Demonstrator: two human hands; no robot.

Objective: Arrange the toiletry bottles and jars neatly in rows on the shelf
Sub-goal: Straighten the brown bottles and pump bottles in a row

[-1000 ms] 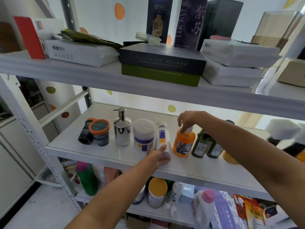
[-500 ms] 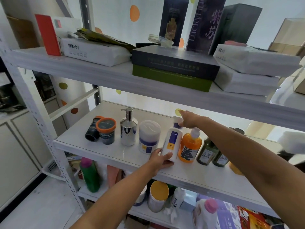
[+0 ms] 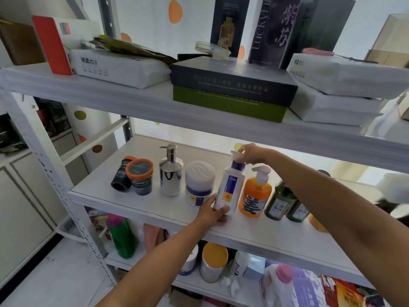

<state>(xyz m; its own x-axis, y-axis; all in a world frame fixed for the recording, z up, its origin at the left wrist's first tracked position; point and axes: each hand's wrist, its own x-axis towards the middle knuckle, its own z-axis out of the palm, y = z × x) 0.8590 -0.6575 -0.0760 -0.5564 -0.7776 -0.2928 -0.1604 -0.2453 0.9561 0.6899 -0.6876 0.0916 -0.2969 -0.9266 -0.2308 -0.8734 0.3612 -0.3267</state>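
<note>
Left hand [image 3: 212,212], at the front edge of the middle shelf [image 3: 155,209]: fingers and thumb curled round the base of the white pump bottle [image 3: 230,189]. Long axis near vertical, top leaning toward 1 o'clock; spout points to 9 o'clock. Cannot tell whether its base touches the shelf. Right hand [image 3: 250,154] above, fingertips pinching the pump head.

Neighbours in the row:
- 9 o'clock: white jar [image 3: 199,182] just beside, then chrome dispenser [image 3: 170,173], orange-lidded jar [image 3: 139,176], black bottle [image 3: 121,178] lying on its side.
- 3 o'clock: orange pump bottle [image 3: 255,196] just beside, then two green bottles [image 3: 280,202].
</note>
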